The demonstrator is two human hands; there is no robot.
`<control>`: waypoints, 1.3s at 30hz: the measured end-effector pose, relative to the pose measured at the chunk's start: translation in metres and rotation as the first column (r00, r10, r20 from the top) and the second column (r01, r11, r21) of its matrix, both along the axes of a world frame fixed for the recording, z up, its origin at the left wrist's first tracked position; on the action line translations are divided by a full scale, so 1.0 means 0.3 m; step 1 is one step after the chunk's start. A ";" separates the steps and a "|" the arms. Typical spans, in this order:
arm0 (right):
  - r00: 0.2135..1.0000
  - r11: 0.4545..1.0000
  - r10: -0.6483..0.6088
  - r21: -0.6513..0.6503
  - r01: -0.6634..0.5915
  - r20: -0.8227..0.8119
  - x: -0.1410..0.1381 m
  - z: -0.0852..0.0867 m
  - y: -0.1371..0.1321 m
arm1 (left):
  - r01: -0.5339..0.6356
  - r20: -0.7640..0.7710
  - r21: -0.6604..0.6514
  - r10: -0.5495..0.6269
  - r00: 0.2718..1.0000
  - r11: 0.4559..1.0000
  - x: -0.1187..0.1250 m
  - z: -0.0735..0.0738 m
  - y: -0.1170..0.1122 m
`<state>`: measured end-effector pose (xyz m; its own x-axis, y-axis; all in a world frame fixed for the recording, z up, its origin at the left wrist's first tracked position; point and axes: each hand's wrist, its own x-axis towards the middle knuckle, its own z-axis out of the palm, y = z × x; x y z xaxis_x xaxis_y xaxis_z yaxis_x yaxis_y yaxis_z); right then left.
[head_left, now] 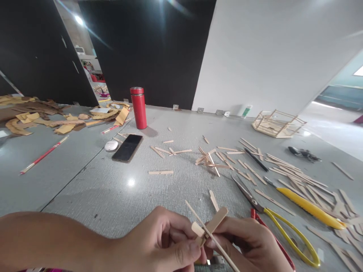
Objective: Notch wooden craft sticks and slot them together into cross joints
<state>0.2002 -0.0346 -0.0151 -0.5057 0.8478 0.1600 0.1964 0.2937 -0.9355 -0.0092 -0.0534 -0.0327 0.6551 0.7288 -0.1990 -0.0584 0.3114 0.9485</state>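
Near the front edge of the table, both of my hands meet on a small joined piece of wooden craft sticks (218, 220) that cross one another. My left hand (167, 241) pinches the piece between thumb and fingers from the left. From the other side, my right hand (249, 241) grips it, with a long thin stick slanting across in front. Just beyond the fingers lies a loose craft stick (213, 200). Something with a metal part shows below my hands, mostly hidden. Beside my right hand, a red-handled tool (253, 214) is partly covered.
Yellow-handled scissors (266, 210), a yellow utility knife (309, 206) and a black pen (256, 159) lie right, among many craft sticks. A stick frame (279, 124) stands at back right. Farther left are a red flask (138, 109), phone (127, 148), white case (111, 146) and paper scraps (65, 128).
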 end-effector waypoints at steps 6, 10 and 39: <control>0.999 0.998 0.018 0.062 -0.021 0.052 0.010 0.003 0.007 | -0.013 -0.012 0.009 0.013 1.000 1.000 0.002 -0.002 -0.004; 0.991 0.992 0.001 0.128 -0.018 0.135 0.015 -0.001 0.010 | -0.013 -0.011 0.025 0.013 1.000 1.000 0.005 -0.003 -0.003; 0.998 0.981 -0.034 -0.187 0.042 0.043 0.014 -0.030 0.015 | -0.134 0.304 -0.110 0.161 0.939 0.985 0.043 -0.066 0.038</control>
